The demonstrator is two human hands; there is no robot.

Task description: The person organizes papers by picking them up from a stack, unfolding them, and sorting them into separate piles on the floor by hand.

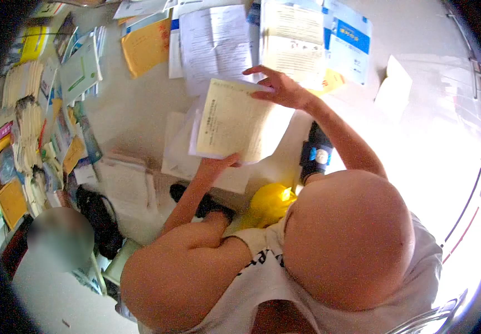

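At booklet's (229, 119) near edge: left hand (216, 165) grasping, hold steady!
Booklet's far edge: right hand (286, 92) touching, grip unclear, gently!

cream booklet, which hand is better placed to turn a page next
Probably the right hand: it is at the upper right edge of the cream booklet, while the left hand supports the lower edge.

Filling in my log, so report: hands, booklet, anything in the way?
Left hand gripping lower edge of cream-paged booklet. Right hand at its upper edge. White printed sheet lies just beyond; nothing seen blocking either hand.
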